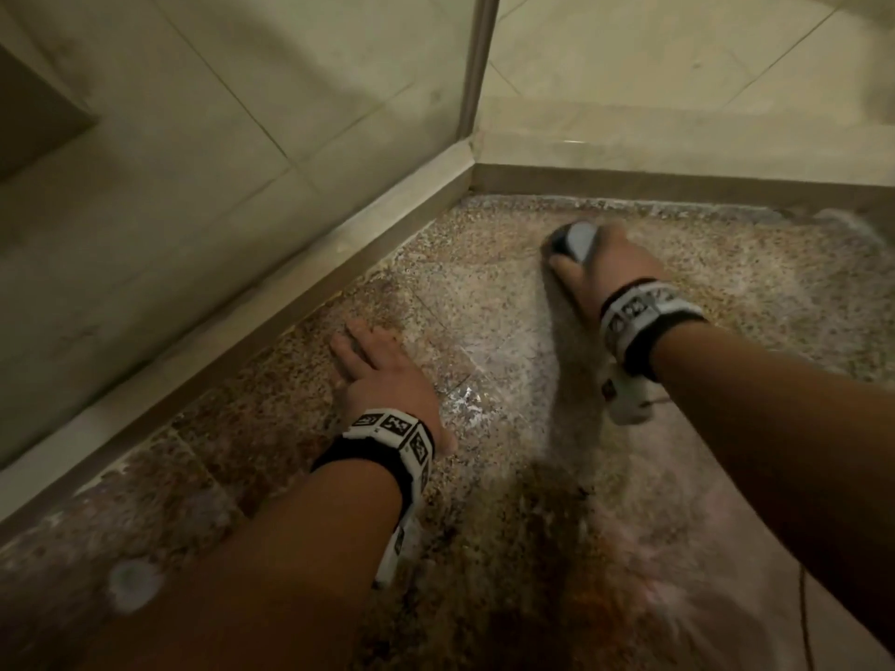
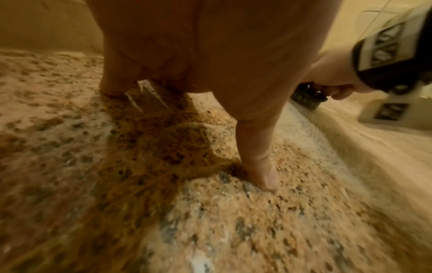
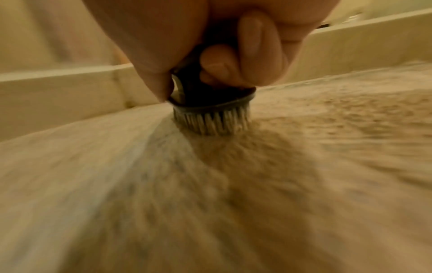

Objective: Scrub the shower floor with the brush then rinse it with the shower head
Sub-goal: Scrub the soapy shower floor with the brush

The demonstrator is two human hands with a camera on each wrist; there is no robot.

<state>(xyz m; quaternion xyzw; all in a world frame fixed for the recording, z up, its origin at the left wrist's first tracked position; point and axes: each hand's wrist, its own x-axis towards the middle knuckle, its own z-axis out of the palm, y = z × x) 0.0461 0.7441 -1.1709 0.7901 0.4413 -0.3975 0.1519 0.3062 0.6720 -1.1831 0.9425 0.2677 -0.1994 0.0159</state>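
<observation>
The speckled brown shower floor [image 1: 484,293] is wet, with pale soapy film across its middle. My right hand [image 1: 605,263] grips a small dark scrub brush [image 1: 571,242] with a grey top, and its pale bristles [image 3: 210,122] press on the floor near the far corner. The same brush [image 2: 308,96] shows at the right edge of the left wrist view. My left hand [image 1: 373,360] lies flat on the floor by the left curb, fingers spread, thumb [image 2: 259,166] down on the wet stone. No shower head is in view.
A low beige curb [image 1: 290,293] runs along the left and far sides and meets at a corner under a glass partition frame [image 1: 479,65]. Pale floor tiles [image 1: 193,138] lie beyond the curb. A round pale spot [image 1: 133,583] sits on the floor at the near left.
</observation>
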